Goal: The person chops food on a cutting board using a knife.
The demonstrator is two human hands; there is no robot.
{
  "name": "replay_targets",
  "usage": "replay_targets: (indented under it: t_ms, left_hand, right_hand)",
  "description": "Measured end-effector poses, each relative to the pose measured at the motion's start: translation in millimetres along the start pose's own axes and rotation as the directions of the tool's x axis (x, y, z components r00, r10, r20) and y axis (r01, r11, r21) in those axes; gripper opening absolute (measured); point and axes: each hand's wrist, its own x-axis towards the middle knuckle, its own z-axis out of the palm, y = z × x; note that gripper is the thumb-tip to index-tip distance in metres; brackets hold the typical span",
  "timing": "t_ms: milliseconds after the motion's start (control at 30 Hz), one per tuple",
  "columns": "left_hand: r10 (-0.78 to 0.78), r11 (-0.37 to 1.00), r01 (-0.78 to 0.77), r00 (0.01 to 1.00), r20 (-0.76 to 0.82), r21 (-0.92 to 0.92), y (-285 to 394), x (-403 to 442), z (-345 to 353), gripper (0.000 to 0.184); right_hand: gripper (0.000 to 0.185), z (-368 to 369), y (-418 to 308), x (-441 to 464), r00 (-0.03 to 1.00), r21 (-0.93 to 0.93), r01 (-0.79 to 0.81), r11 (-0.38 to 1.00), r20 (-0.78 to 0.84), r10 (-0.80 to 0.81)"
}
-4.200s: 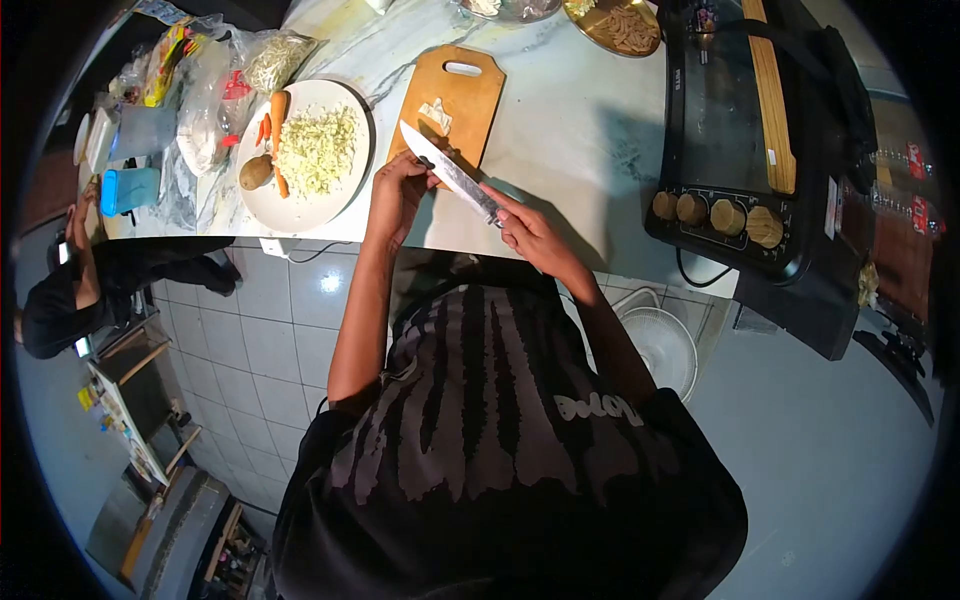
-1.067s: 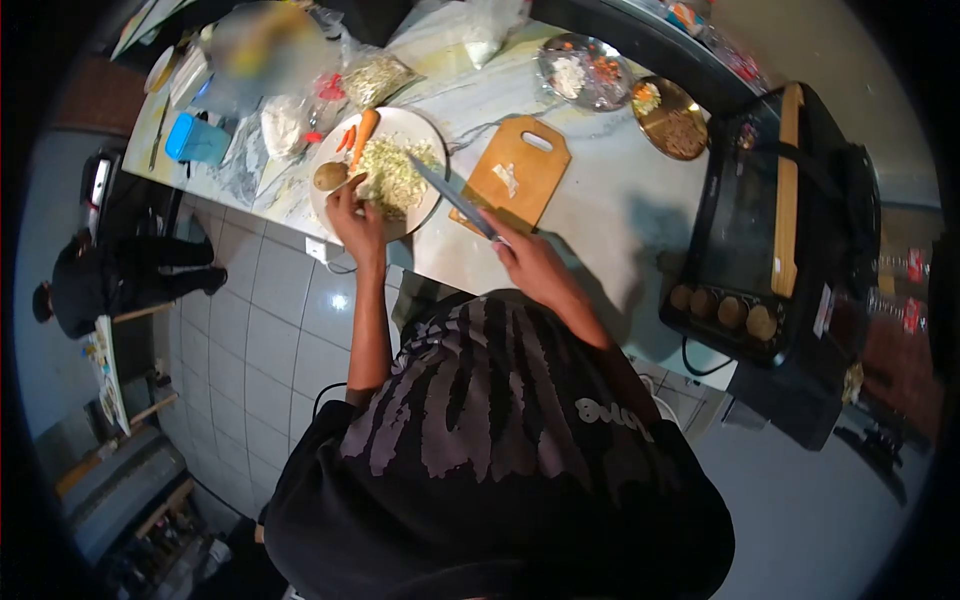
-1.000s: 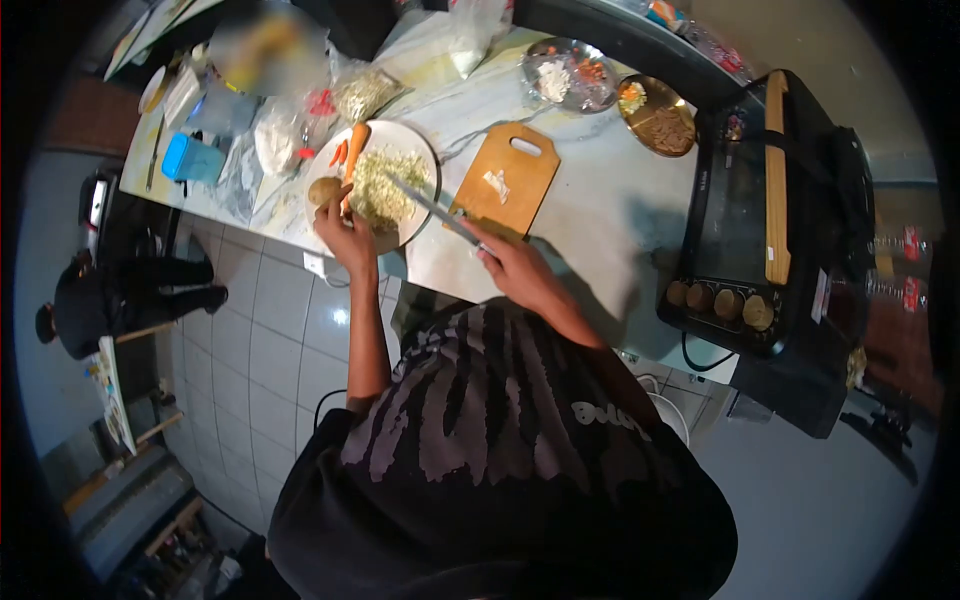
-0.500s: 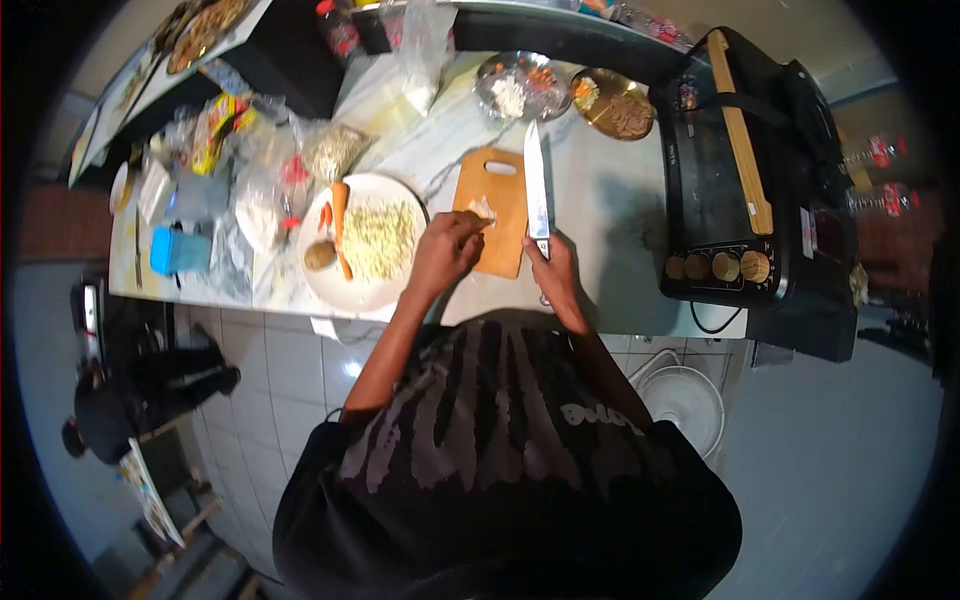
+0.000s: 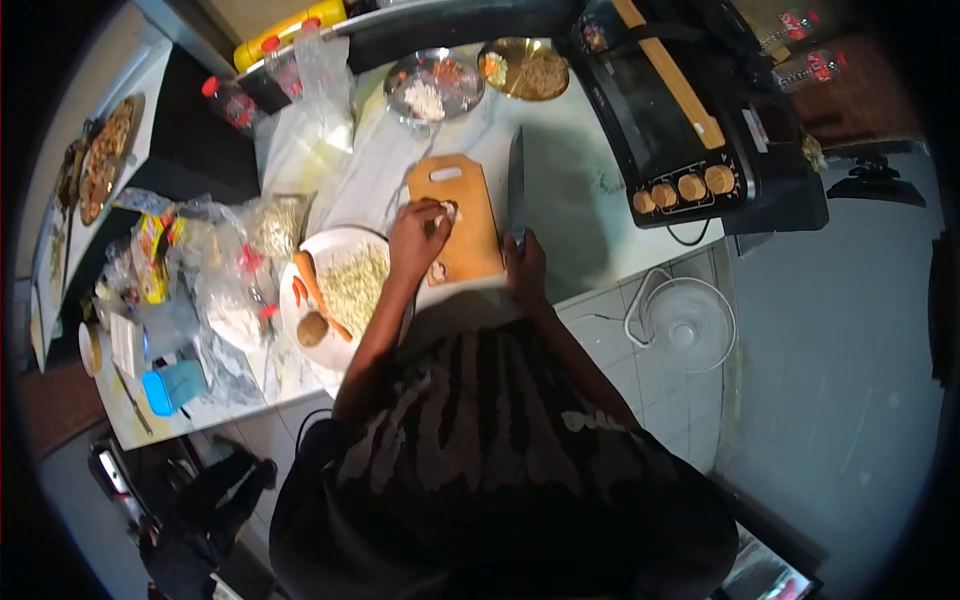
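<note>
A kitchen knife [image 5: 516, 185] points away from me just past the right edge of a wooden cutting board [image 5: 468, 240]. Its handle is wrapped in my right hand [image 5: 527, 265]. Over the board's left side, my left hand [image 5: 418, 238] has its fingers curled on a small whitish food piece [image 5: 450, 212], whose kind I cannot make out. Another small pale piece [image 5: 438, 271] lies near the board's front edge. Left of my left hand, a white plate [image 5: 290, 335] carries shredded pale-green vegetable [image 5: 352, 285], a carrot [image 5: 305, 268], red chillies [image 5: 299, 290] and a round brown potato [image 5: 312, 327].
Two metal plates, one with chopped white and orange food [image 5: 425, 100] and one with brownish food [image 5: 543, 75], stand at the back. A black toaster oven [image 5: 660, 120] is at right. Plastic bags [image 5: 225, 280] and a blue container [image 5: 173, 388] crowd the left.
The view has turned and shifted. My left hand's fingers now curl on the pale piece. The knife, still in my right hand, shows a darker blade face. A pale piece now shows near the board's front.
</note>
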Motion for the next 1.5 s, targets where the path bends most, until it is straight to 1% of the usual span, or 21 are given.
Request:
replay_targets:
  t_ms: [67, 100, 133, 167, 200, 267, 400, 433, 600, 667, 800, 867, 900, 1000, 1100, 1167, 1200, 1267, 1333, 1400, 1500]
  left_hand:
    - [0.012, 0.998, -0.015, 0.999, -0.053, -0.060, -1.2, 19.4, -2.2, 0.017]
    - [-0.221, 0.946, 0.218, 0.975, 0.012, -0.241, 10.5, 18.6, -9.0, 0.018]
    - [-0.432, 0.808, 0.443, 0.894, 0.120, -0.388, 15.1, 12.7, -12.4, 0.018]
    - [-0.412, 0.757, 0.435, 0.897, 0.162, -0.487, 4.5, 11.6, -7.8, 0.019]
    - [-0.413, 0.756, 0.440, 0.895, 0.168, -0.486, 5.1, 8.5, -9.5, 0.019]
    - [-0.335, 0.514, 0.412, 0.904, 0.266, -0.752, 8.3, 8.4, -10.8, 0.021]
    - [-0.284, 0.446, 0.491, 0.870, 0.402, -0.748, 9.4, -9.1, 2.4, 0.034]
    - [-0.254, 0.494, 0.536, 0.842, 0.476, -0.684, 6.4, -13.3, 7.8, 0.043]
    - [-0.242, 0.573, 0.488, 0.868, 0.433, -0.658, 11.4, -30.6, 28.0, 0.054]
    - [-0.288, 0.577, 0.455, 0.890, 0.352, -0.678, 19.3, -25.7, 25.3, 0.043]
    - [-0.202, 0.703, 0.398, 0.906, 0.371, -0.589, 13.3, -26.1, 32.1, 0.030]
    - [-0.316, 0.786, 0.459, 0.874, 0.370, -0.414, 24.6, -26.0, 25.3, 0.025]
    - [-0.312, 0.790, 0.454, 0.877, 0.367, -0.413, 26.8, -27.1, 24.5, 0.025]
    - [-0.351, 0.820, 0.447, 0.886, 0.304, -0.356, 30.5, -30.2, 21.7, 0.027]
    - [-0.309, 0.879, 0.369, 0.923, 0.229, -0.302, 33.7, -31.3, 13.0, 0.033]
    - [-0.215, 0.957, 0.235, 0.968, 0.126, -0.171, 39.7, -29.7, -9.3, 0.034]
    - [-0.218, 0.943, 0.228, 0.974, 0.069, -0.241, 32.5, -30.9, -14.3, 0.033]
    - [-0.256, 0.941, 0.250, 0.967, 0.003, -0.228, 27.8, -34.5, -35.7, 0.032]
    - [-0.319, 0.929, 0.326, 0.945, 0.072, -0.175, 18.0, -38.3, -50.8, 0.036]
    - [-0.304, 0.931, 0.319, 0.947, 0.106, -0.177, 17.5, -47.4, -53.2, 0.032]
    - [-0.202, 0.967, 0.223, 0.965, 0.166, -0.121, 11.2, -61.5, -32.9, 0.025]
  right_hand:
    - [0.032, -0.1, -9.6, 3.4, 0.998, -0.017, 0.055, 0.998, -0.018, -0.055]
    - [0.032, -1.3, -11.9, 2.9, 0.999, -0.021, 0.041, 0.999, -0.021, -0.041]
    - [0.032, -1.7, -13.9, 3.5, 0.997, -0.066, 0.075, 0.995, -0.023, -0.077]
    - [0.032, -2.3, -16.4, 1.8, 0.993, -0.110, 0.115, 0.987, -0.022, -0.118]
    - [0.032, -2.0, -16.9, -1.9, 0.993, -0.111, 0.108, 0.988, -0.023, -0.112]
    - [0.033, -1.3, -20.4, 1.2, 0.997, -0.065, 0.053, 0.997, -0.048, -0.056]
    - [0.036, -1.0, -22.1, 2.8, 1.000, -0.078, -0.005, 0.997, -0.023, 0.003]
    - [0.037, -0.1, -18.7, 4.4, 0.999, -0.103, 0.037, 0.994, -0.033, -0.041]
    - [0.039, -0.7, -14.6, 6.9, 0.993, -0.125, 0.087, 0.988, -0.067, -0.096]
    - [0.041, -1.9, -15.4, 7.2, 1.000, -0.106, -0.018, 0.994, -0.004, 0.018]
    - [0.042, 0.2, -10.9, 8.8, 1.000, -0.142, -0.023, 0.990, 0.002, 0.023]
    - [0.037, 7.1, -1.0, 9.7, 0.979, -0.086, 0.156, 0.984, -0.122, -0.165]
    - [0.037, 7.0, 0.3, 9.6, 0.978, -0.083, 0.160, 0.984, -0.125, -0.170]
    - [0.037, 6.0, -0.6, 9.2, 0.981, -0.073, 0.158, 0.985, -0.100, -0.165]
    - [0.036, -1.3, -10.5, 6.4, 0.972, -0.092, 0.209, 0.974, -0.088, -0.217]
    - [0.039, -8.0, -14.7, 4.2, 0.991, -0.091, 0.129, 0.987, 0.038, -0.126]
    - [0.039, -8.3, -13.5, 3.8, 0.991, -0.088, 0.128, 0.988, 0.043, -0.124]
    - [0.037, -7.9, -9.2, 3.1, 0.988, -0.046, 0.148, 0.988, 0.050, -0.145]
    - [0.036, -7.8, -8.1, 3.1, 0.991, -0.031, 0.126, 0.992, 0.059, -0.124]
    - [0.035, -7.6, -2.6, 3.5, 0.990, -0.018, 0.114, 0.993, 0.082, -0.112]
    - [0.032, -2.3, 3.2, 5.2, 0.985, 0.008, 0.127, 0.992, 0.115, -0.127]
